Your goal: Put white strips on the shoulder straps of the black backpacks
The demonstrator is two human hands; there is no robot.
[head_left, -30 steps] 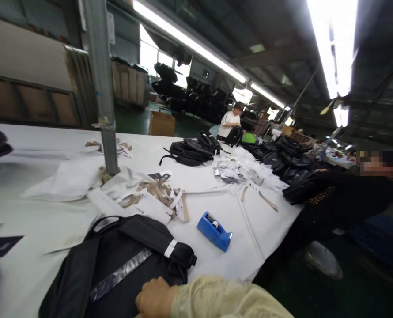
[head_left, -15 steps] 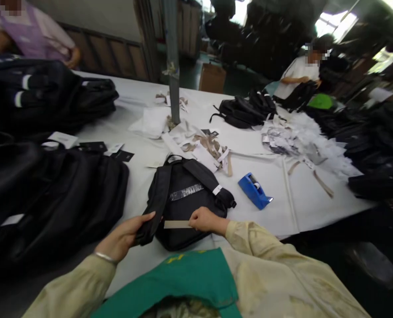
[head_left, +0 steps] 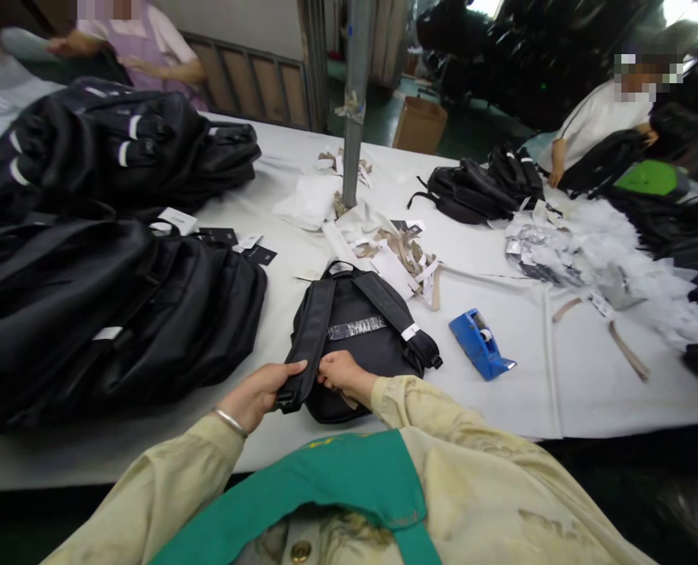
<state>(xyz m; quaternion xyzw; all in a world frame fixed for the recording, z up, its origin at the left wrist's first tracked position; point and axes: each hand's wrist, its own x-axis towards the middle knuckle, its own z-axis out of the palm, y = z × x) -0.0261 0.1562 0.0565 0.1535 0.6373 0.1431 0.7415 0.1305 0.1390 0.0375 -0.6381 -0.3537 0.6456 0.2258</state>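
A black backpack lies on the white table in front of me, its back panel and shoulder straps facing up. My left hand is closed on the lower end of its left shoulder strap, thumb on top. Beside that strap, my right hand is closed in a pinch over the lower back panel. A beige paper strip shows partly below the right hand; the rest is hidden by the fingers. White tape is wrapped around the right strap, and a shiny clear band crosses the panel.
A blue tape dispenser stands right of the backpack. Behind it lie beige and white scraps near a metal post. Black bags are piled at left, more at back right beside white wrapping. Co-workers stand across the table.
My right hand has moved left along the panel to the left strap, and the beige strip no longer lies stretched out. My left hand still holds the strap. The view has turned left.
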